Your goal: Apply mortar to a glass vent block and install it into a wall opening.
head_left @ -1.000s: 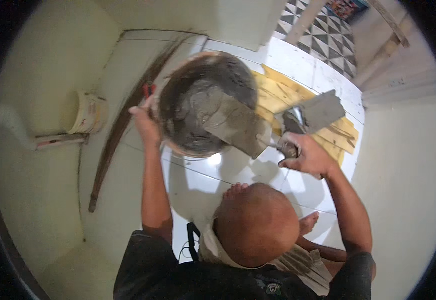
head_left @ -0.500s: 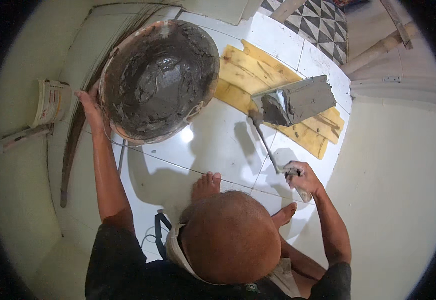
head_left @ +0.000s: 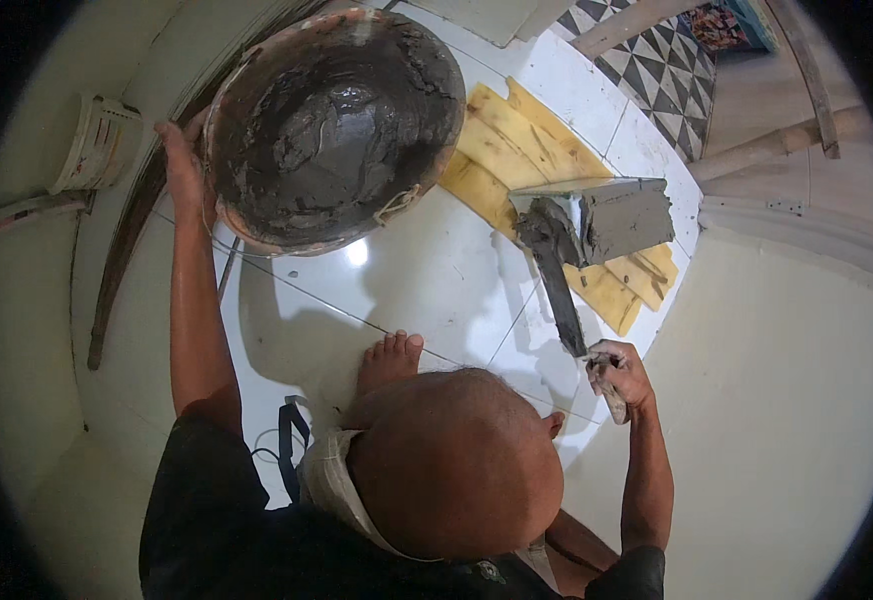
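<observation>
At the upper left, my left hand (head_left: pixel 187 178) presses and holds the outer side of a wide, tilted bucket (head_left: pixel 265 243). Wet grey mortar (head_left: pixel 347 130) fills its bottom and coats its walls. My right hand (head_left: pixel 620 375) is closed round the handle of a trowel (head_left: pixel 562 310), whose long narrow blade carries grey mortar. The blade's tip meets a lump of mortar at the left end of a flat, light-coloured piece (head_left: pixel 632 220) spread with mortar. That piece lies over yellow boards (head_left: pixel 527 140); its underside is hidden.
White tiles (head_left: pixel 427 285) cover the floor, with my bare foot (head_left: pixel 392 355) on them. A white tub (head_left: pixel 97 145) and a bundle of thin brown sticks (head_left: pixel 122 260) are at the left. Wooden poles (head_left: pixel 767 145) and patterned tiles (head_left: pixel 657 70) stand at the upper right.
The trowel has turned so its mortar-covered blade face shows, and its tip now overlaps the lump on the flat piece. My left hand stays on the bucket. The whole view has shifted slightly.
</observation>
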Demonstrator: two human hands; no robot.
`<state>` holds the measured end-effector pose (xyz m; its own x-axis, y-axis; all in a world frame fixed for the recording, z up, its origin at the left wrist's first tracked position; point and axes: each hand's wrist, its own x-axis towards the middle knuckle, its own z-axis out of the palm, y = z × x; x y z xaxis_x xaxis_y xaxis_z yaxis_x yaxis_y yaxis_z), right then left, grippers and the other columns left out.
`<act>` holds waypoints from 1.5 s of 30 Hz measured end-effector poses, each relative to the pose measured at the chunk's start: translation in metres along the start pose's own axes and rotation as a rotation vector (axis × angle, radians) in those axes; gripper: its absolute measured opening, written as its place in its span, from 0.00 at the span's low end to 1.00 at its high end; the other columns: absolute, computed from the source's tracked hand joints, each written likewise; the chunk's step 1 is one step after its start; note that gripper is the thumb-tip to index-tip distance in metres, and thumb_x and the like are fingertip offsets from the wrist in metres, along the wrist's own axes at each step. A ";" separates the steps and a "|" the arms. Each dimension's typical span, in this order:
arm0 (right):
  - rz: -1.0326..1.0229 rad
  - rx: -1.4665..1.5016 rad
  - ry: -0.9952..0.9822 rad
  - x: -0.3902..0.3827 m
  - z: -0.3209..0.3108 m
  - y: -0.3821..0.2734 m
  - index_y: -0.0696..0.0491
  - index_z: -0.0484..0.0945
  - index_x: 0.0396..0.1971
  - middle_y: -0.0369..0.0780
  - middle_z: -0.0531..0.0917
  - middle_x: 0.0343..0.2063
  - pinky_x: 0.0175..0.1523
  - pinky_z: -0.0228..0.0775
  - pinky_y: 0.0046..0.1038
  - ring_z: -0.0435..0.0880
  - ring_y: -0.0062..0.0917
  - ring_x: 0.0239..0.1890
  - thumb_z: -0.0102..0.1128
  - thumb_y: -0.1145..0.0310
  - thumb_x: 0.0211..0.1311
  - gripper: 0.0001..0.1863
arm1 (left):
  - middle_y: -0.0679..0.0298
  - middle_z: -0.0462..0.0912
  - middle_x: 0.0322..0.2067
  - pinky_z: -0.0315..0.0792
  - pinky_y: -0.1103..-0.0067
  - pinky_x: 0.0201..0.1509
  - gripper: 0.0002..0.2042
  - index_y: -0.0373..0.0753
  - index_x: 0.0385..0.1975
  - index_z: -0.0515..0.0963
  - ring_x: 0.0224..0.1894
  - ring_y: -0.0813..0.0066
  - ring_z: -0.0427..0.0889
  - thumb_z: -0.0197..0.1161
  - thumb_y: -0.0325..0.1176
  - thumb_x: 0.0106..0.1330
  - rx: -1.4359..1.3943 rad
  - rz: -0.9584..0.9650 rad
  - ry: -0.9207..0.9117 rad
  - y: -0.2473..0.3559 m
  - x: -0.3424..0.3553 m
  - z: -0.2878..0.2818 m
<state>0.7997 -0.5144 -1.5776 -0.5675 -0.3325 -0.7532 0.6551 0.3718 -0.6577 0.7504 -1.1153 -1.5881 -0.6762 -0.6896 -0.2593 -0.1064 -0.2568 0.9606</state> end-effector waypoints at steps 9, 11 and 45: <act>0.142 -0.269 0.012 -0.023 0.037 -0.035 0.62 0.79 0.35 0.36 0.76 0.18 0.21 0.67 0.23 0.73 0.19 0.16 0.54 0.77 0.47 0.13 | 0.48 0.69 0.61 0.59 0.68 0.68 0.46 0.27 0.63 0.64 0.62 0.56 0.69 0.34 0.71 0.67 -0.051 0.036 -0.083 -0.014 0.020 -0.024; 0.096 -0.224 0.048 -0.001 0.052 -0.035 0.61 0.79 0.36 0.36 0.76 0.19 0.21 0.67 0.23 0.73 0.19 0.16 0.54 0.77 0.48 0.13 | 0.48 0.70 0.60 0.60 0.68 0.68 0.46 0.28 0.63 0.65 0.62 0.56 0.69 0.33 0.71 0.67 -0.040 0.012 -0.073 -0.006 0.010 -0.015; -0.335 0.135 0.224 0.050 0.144 -0.058 0.60 0.76 0.37 0.38 0.76 0.21 0.24 0.68 0.23 0.74 0.21 0.19 0.49 0.73 0.55 0.12 | 0.57 0.80 0.50 0.68 0.74 0.59 0.37 0.33 0.53 0.77 0.53 0.69 0.77 0.39 0.65 0.70 -0.002 0.094 -0.066 -0.010 0.008 -0.023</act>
<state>0.8050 -0.6774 -1.5757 -0.8447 -0.2138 -0.4907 0.4671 0.1532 -0.8708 0.7627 -1.1335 -1.6023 -0.7297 -0.6647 -0.1605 -0.0385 -0.1943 0.9802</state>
